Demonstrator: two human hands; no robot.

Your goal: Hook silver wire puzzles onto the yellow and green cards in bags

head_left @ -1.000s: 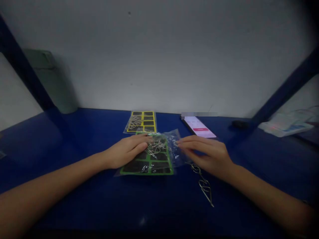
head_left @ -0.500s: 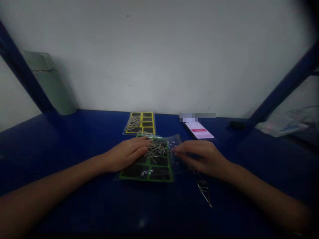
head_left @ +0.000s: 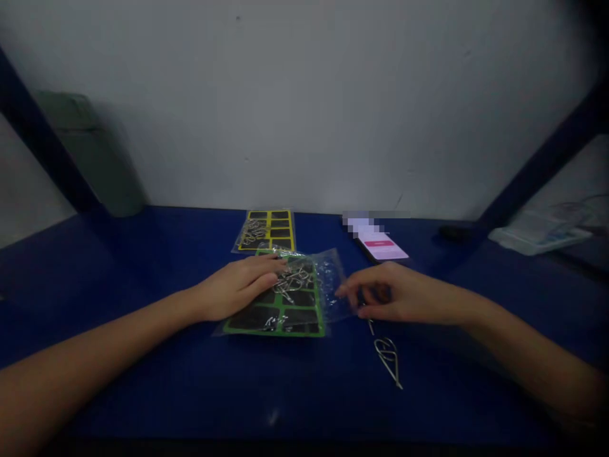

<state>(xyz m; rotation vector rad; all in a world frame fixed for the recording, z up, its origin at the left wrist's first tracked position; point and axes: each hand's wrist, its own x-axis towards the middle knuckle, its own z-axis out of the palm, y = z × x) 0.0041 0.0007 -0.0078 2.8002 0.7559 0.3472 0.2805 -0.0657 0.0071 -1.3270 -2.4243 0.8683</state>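
Observation:
My left hand (head_left: 240, 282) lies flat, fingers stretched out, on the left part of a clear plastic bag (head_left: 330, 279). The bag holds a green-bordered card with dark panels (head_left: 297, 297) and a tangle of bent metal wire pieces (head_left: 297, 276). At the bag's right edge is my right hand (head_left: 392, 292), its fingers bent and the thumb apart from the index finger; nothing shows between them. Below it a shiny bent-wire piece (head_left: 387, 357) with loops and a pointed end lies on the blue table, and another metal bit is partly hidden under the hand.
Behind the bag lies a second bag with a yellow-bordered card (head_left: 271, 230) and metal pieces. A lit phone (head_left: 380, 244) is right of it. A green bottle (head_left: 102, 158) stands at back left. Blue posts flank the table; a clear plastic box (head_left: 537, 238) sits at the far right.
My right hand has shifted slightly right off the bag's flap, and its thumb and index finger have spread. My left hand stays on the bag. The view has tilted slightly.

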